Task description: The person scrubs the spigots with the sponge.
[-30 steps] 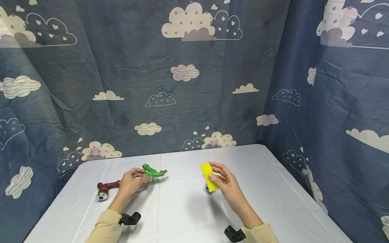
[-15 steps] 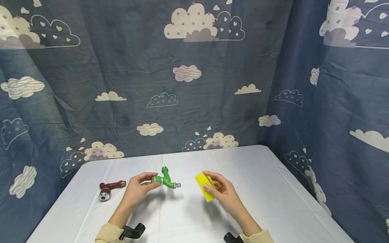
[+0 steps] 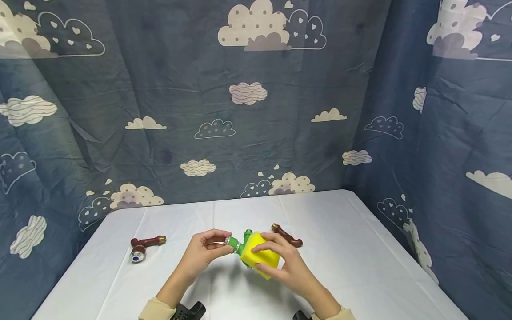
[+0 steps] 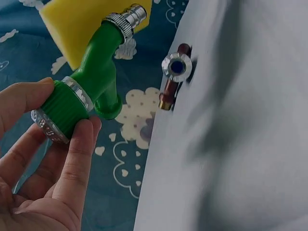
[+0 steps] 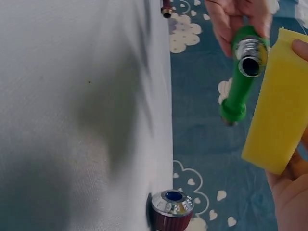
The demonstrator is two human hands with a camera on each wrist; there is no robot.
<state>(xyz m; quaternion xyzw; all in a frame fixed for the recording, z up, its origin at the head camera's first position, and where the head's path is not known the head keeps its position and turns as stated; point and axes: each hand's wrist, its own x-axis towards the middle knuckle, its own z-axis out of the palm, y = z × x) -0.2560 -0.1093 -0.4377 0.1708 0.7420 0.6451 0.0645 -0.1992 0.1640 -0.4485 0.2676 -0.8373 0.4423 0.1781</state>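
Note:
My left hand (image 3: 204, 254) pinches a green garden tap (image 3: 233, 243) by its ribbed, silver-ringed end, above the table. In the left wrist view, the thumb and fingertips grip that end of the tap (image 4: 98, 62), whose metal nozzle points away. A yellow sponge (image 3: 256, 253) is in my right hand (image 3: 287, 266), held between thumb and fingers. From the head it overlaps the tap's nozzle side and hides part of it. The right wrist view has the sponge (image 5: 276, 103) close beside the tap (image 5: 238, 91); whether they touch, I cannot tell.
A dark red-brown tap (image 3: 149, 242) with a chrome end lies on the left of the white-covered table (image 3: 360, 271). Another brown tap (image 3: 288, 235) lies behind the right hand. A dark blue cloud-patterned curtain (image 3: 280, 146) surrounds the table's back and sides.
My left hand has lifted the green tap and carried it right. My right hand has brought the sponge left over it. The right-hand brown tap has come into fuller view.

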